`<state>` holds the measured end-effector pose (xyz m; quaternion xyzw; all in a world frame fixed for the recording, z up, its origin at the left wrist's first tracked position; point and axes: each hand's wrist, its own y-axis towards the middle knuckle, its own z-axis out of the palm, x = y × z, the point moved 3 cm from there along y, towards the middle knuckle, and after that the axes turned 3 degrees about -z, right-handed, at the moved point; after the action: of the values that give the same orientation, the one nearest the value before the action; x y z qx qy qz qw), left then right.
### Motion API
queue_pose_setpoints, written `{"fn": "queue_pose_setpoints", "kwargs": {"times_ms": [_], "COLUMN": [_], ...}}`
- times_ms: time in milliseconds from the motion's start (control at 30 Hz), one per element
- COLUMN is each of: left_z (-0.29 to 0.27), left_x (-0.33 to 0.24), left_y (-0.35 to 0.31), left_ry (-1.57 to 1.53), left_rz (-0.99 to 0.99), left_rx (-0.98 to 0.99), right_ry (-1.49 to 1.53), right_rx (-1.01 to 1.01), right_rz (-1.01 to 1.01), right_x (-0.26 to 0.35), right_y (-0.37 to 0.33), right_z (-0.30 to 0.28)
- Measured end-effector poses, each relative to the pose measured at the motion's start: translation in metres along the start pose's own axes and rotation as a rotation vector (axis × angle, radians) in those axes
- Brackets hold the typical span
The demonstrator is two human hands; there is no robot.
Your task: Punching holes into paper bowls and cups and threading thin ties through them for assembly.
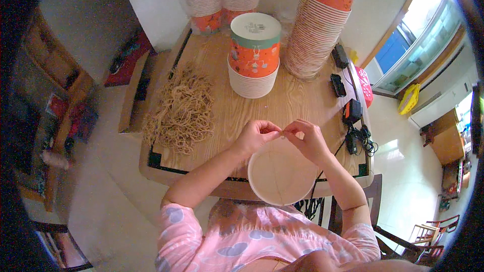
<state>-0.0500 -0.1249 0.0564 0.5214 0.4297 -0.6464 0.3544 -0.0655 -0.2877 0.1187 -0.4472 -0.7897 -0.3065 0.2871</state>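
My left hand (257,136) and my right hand (307,142) meet fingertip to fingertip at the far rim of a white paper bucket (250,184). Both are closed in a pinch, and a thin strand of string (275,171) seems to run down from them across the bucket. The bucket stands between my forearms at the table's near edge. What exactly the fingertips grip is small and partly hidden. Left of my hands lies a tangled heap of tan string (184,111). Beyond them stands a short stack of upside-down paper buckets (255,60), orange and green with white rims.
A tall leaning stack of nested buckets (320,30) rises at the back right; two wrapped stacks (206,0) stand at the back left. Black power adapters and cables (353,113) lie along the right edge of the wooden table (227,146). A chair (373,196) is at the near right.
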Motion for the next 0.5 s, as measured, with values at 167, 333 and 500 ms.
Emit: {"fn": "queue_pose_setpoints", "kwargs": {"times_ms": [167,333,500], "left_z": [0.001,-0.002,-0.004], "left_x": [-0.018,-0.015,-0.019], "left_y": [-0.011,-0.011,-0.008], "left_ry": [-0.058,-0.12,0.048], "left_rz": [-0.051,-0.09,-0.022], "left_rx": [-0.033,-0.03,-0.062], "right_ry": [0.011,-0.018,-0.083], "right_rx": [-0.004,-0.012,-0.023], "right_rz": [0.023,0.006,-0.014], "right_x": [0.002,0.006,0.008], "right_y": [0.002,0.005,0.008], "right_z": [0.001,0.003,0.005]}}
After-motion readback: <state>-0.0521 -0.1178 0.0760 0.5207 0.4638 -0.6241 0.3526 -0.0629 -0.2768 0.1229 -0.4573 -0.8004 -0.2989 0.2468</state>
